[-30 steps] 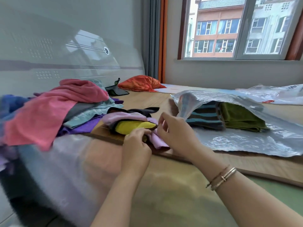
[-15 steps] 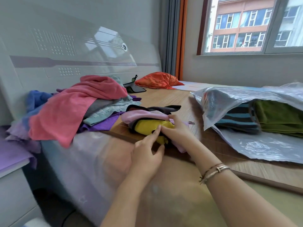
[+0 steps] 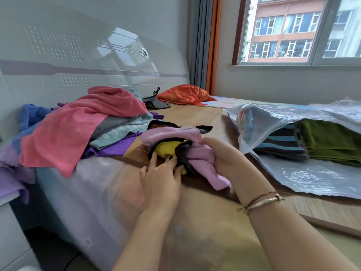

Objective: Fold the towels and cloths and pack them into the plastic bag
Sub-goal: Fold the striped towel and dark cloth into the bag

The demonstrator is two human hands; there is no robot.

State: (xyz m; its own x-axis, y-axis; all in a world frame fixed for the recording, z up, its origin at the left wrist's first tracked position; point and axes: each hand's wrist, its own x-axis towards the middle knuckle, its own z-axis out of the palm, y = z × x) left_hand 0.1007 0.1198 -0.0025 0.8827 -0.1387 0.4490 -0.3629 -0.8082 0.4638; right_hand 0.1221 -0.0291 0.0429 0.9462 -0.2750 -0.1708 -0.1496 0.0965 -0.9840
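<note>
Soft daylight enters through the window (image 3: pixel 298 30) far beyond the right hand (image 3: pixel 220 159), glaring on the glossy headboard (image 3: pixel 121 47). Edges bend wide-angle; left of the left hand (image 3: pixel 160 180), the bed edge smears.

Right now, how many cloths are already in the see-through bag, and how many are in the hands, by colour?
In the clear plastic bag:
Striped blue and dark folded towel: 1
Olive green folded towel: 1
In the left hand and right hand:
Light pink cloth: 1
Yellow cloth with black edging: 1
Total: 4
</note>
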